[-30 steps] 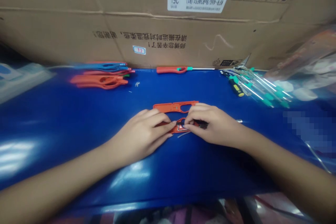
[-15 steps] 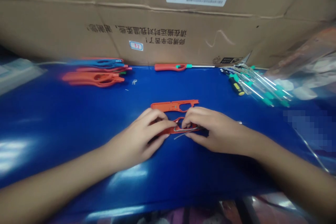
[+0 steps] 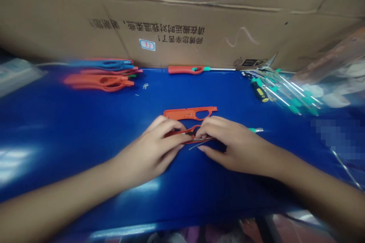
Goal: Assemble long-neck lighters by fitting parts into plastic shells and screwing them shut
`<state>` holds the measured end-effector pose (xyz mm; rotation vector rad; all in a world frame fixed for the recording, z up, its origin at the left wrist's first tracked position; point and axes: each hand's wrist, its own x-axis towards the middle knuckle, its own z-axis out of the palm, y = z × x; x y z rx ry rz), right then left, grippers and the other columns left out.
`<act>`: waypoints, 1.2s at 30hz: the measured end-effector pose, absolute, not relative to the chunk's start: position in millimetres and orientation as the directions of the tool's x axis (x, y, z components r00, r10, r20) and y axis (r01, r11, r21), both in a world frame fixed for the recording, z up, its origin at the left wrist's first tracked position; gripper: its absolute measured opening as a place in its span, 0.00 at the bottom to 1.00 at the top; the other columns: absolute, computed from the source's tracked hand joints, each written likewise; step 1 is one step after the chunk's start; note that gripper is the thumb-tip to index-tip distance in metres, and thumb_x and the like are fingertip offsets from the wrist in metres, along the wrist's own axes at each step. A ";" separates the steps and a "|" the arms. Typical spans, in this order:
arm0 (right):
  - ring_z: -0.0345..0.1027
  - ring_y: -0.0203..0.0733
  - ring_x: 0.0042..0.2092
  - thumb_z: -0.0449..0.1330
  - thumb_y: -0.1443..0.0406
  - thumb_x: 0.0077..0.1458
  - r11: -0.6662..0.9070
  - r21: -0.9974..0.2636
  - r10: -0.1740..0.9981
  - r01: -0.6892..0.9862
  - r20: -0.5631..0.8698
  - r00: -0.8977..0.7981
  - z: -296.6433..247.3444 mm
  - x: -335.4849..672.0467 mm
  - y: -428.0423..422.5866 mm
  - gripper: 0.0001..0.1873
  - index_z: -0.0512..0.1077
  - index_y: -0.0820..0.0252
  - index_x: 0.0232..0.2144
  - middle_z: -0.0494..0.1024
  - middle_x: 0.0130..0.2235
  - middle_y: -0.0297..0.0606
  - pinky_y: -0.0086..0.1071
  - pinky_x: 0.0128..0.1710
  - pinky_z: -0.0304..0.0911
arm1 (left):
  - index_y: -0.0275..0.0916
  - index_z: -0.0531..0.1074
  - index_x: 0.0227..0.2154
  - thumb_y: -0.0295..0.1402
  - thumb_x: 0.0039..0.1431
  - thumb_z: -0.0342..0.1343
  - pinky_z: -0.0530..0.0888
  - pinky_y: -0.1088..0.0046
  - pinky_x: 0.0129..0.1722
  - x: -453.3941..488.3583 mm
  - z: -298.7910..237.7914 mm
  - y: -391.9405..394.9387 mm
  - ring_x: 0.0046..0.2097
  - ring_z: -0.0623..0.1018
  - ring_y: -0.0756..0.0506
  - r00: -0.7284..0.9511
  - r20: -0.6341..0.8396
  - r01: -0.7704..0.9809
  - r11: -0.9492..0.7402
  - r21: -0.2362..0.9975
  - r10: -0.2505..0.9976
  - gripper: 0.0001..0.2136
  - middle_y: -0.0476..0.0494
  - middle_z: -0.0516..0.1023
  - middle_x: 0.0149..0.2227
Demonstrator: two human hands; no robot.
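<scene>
My left hand (image 3: 155,148) and my right hand (image 3: 228,142) meet over an orange plastic lighter shell half (image 3: 188,133) lying on the blue table (image 3: 85,129). Both hands pinch it, left fingers on its left end, right fingers on its right part. A thin metal wire (image 3: 199,142) pokes out below the shell between my fingertips. A second orange shell half (image 3: 190,113) lies just behind, untouched.
A stack of orange and blue shell halves (image 3: 102,76) lies at the back left. An assembled orange lighter (image 3: 196,69) rests against the big cardboard box (image 3: 171,19). Several green-handled metal rods (image 3: 282,91) and plastic bags (image 3: 336,72) fill the right.
My hands have stayed on the orange shell; my right fingers shifted slightly left over it and the wire now shows below. The view tilted down a little.
</scene>
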<state>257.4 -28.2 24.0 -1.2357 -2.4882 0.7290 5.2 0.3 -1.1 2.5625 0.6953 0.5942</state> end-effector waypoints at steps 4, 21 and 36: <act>0.67 0.43 0.48 0.57 0.65 0.65 0.526 -0.494 0.804 0.692 0.023 -0.594 24.5 256.4 -29.6 0.06 0.72 0.56 0.43 0.75 0.44 0.37 0.39 0.48 0.64 | 0.41 0.75 0.52 0.24 0.68 0.53 0.69 0.66 0.53 6.8 0.6 -1.8 0.51 0.69 0.44 0.769 0.293 0.391 -0.780 0.488 0.568 0.14 0.42 0.73 0.50; 0.69 0.48 0.52 0.55 0.64 0.65 0.544 -0.416 0.813 0.729 0.046 -0.581 24.2 256.1 -29.8 0.09 0.72 0.59 0.46 0.76 0.48 0.45 0.43 0.50 0.67 | 0.42 0.75 0.53 0.26 0.69 0.53 0.70 0.65 0.48 6.3 1.9 -5.6 0.47 0.70 0.43 0.747 0.296 0.434 -0.774 0.461 0.595 0.14 0.41 0.73 0.49; 0.68 0.45 0.46 0.57 0.64 0.63 0.507 -0.456 0.833 0.731 0.042 -0.552 23.3 252.6 -28.4 0.05 0.70 0.57 0.42 0.75 0.43 0.40 0.39 0.45 0.65 | 0.41 0.75 0.53 0.26 0.69 0.52 0.70 0.64 0.46 7.4 1.0 -5.8 0.45 0.69 0.43 0.755 0.296 0.435 -0.785 0.441 0.585 0.13 0.40 0.73 0.48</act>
